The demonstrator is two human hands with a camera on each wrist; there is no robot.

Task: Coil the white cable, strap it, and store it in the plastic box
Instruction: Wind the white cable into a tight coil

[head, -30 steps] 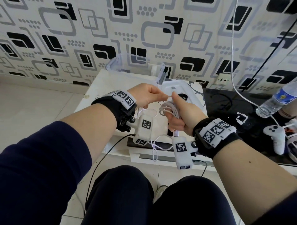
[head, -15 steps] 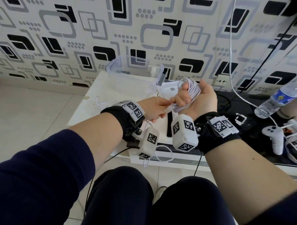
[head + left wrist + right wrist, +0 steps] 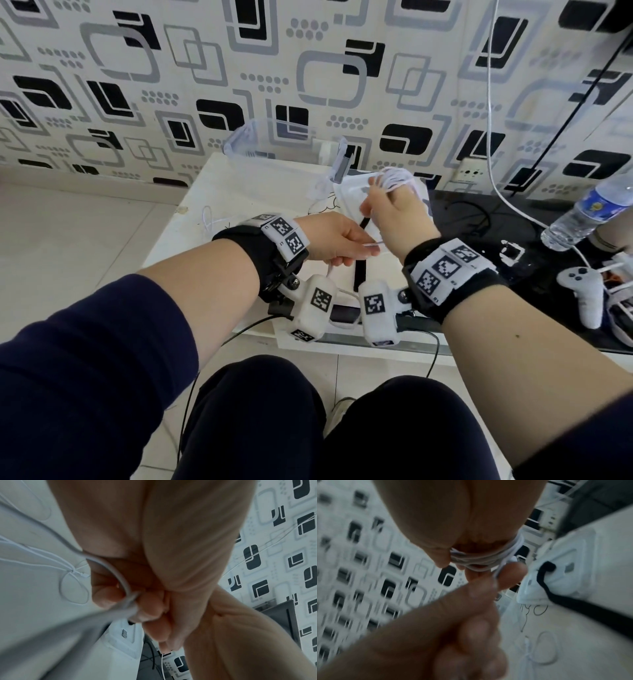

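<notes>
Most of the white cable [image 3: 397, 178] is wound in a coil round the fingers of my right hand [image 3: 376, 197], which grips it above the white lid [image 3: 346, 202]. The right wrist view shows the coil [image 3: 479, 559] wrapped tight over the fingers. From the coil a loose strand [image 3: 371, 244] runs down to my left hand [image 3: 361, 251], which pinches it; in the left wrist view the cable [image 3: 126, 586] passes through its curled fingers. A black strap [image 3: 361, 270] lies on the table under the hands. The clear plastic box [image 3: 274, 137] stands open at the table's far edge.
A thin white cord [image 3: 209, 222] with a small loop lies on the white table [image 3: 191, 219] at the left. To the right, a black glass top [image 3: 513, 226] carries a water bottle [image 3: 589, 212], a white game controller [image 3: 582, 291] and dark wires. Another white cable [image 3: 493, 137] hangs by the wall.
My right hand has turned from palm up to back up and moved farther over the lid, carrying the coil. My left hand stayed low, still pinching the loose strand.
</notes>
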